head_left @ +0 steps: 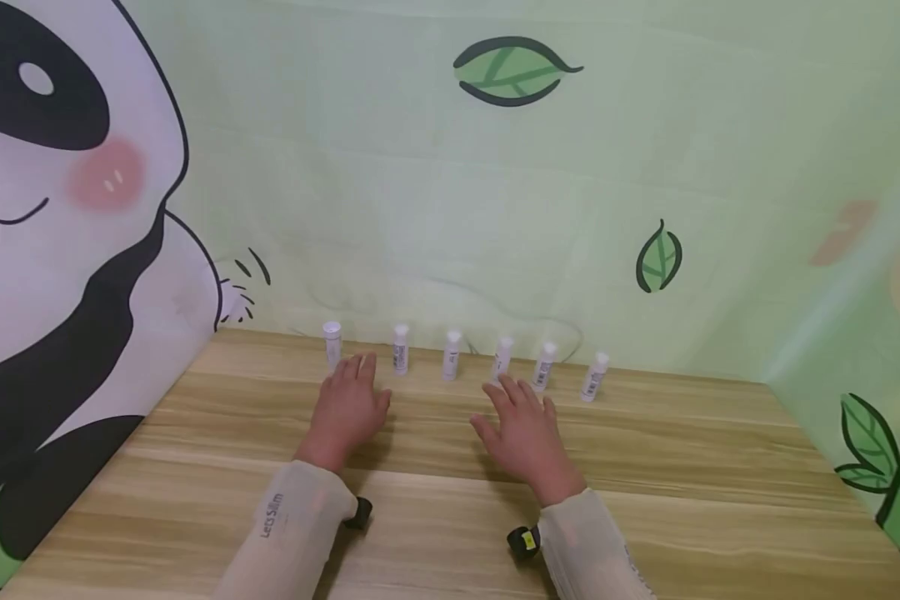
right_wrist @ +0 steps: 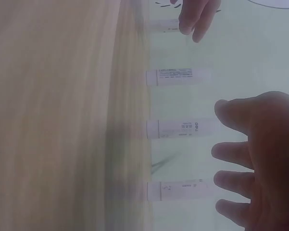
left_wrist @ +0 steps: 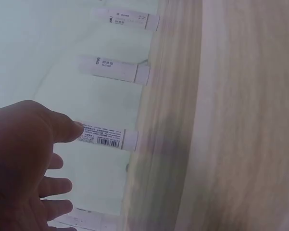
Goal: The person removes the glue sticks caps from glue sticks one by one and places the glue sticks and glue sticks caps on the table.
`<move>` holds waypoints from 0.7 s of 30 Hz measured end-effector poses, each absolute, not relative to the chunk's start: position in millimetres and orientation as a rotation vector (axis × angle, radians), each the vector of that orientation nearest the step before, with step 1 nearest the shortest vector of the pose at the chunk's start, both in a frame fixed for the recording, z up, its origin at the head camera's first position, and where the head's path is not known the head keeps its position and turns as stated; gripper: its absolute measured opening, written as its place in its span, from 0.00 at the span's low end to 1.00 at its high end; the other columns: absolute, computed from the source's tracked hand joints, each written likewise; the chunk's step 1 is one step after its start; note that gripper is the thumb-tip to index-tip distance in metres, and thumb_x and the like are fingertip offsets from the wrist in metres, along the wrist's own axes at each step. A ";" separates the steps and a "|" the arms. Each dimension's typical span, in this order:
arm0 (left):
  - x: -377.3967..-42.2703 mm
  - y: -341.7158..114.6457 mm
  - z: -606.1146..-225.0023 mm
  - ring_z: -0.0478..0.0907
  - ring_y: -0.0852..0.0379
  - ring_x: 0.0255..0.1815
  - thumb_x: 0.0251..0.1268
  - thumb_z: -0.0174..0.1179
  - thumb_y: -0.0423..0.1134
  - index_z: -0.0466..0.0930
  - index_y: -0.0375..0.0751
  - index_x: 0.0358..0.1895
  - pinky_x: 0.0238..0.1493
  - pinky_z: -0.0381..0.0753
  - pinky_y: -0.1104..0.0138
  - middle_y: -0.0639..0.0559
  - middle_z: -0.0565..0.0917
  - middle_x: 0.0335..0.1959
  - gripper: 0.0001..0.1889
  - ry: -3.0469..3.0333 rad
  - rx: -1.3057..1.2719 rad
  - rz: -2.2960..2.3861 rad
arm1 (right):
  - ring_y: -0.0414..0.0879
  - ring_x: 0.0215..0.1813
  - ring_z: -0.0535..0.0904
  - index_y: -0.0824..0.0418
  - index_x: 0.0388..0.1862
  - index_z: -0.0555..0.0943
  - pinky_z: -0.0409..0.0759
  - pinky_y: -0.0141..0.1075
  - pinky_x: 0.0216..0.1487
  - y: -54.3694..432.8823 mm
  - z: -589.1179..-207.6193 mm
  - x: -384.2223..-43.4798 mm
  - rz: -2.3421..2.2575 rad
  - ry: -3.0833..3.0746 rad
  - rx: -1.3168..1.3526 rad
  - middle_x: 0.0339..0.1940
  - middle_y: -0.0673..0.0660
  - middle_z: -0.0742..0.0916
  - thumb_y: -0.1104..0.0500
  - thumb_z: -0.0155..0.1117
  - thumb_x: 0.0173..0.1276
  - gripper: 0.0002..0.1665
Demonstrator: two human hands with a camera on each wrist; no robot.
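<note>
In the head view, six white tubes point(head_left: 452, 357) stand upright just beyond the fingers, probably spaced so each stays reachable. The left hand point(head_left: 347, 410) and right hand point(head_left: 527, 437) are loosely spread, holding nothing, over a wood-grain surface point(head_left: 435, 508); a panda-print backdrop point(head_left: 345, 183) rises behind.

Left wrist: the thumb overlaps a barcoded tube point(left_wrist: 107, 136); contact unclear.

Right wrist: parted fingers point(right_wrist: 233, 152) face the tubes.
</note>
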State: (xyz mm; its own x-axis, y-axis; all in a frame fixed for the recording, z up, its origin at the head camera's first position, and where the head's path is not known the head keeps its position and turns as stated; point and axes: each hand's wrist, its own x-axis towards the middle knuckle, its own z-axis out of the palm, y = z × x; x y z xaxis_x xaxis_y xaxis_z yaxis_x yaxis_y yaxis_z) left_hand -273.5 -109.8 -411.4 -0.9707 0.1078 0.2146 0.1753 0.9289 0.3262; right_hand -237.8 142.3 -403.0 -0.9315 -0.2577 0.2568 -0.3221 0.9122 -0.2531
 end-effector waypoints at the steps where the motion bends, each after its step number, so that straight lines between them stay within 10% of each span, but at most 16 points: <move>1: -273.3 -109.9 -411.4 0.59 0.33 0.72 0.71 0.52 0.46 0.57 0.30 0.72 0.69 0.61 0.39 0.30 0.64 0.71 0.33 -2.893 -0.211 -0.520 | 0.63 0.74 0.62 0.56 0.69 0.70 0.58 0.69 0.66 142.1 -403.1 -237.8 0.432 -2.858 0.439 0.73 0.61 0.70 0.42 0.54 0.72 0.32; 21: -277.9 -120.8 -415.4 0.62 0.30 0.68 0.68 0.55 0.42 0.63 0.28 0.68 0.64 0.68 0.41 0.27 0.64 0.67 0.30 -2.756 -0.112 -0.642 | 0.62 0.73 0.64 0.56 0.67 0.72 0.59 0.69 0.65 140.5 -405.0 -238.0 0.407 -2.858 0.440 0.72 0.61 0.71 0.42 0.54 0.72 0.30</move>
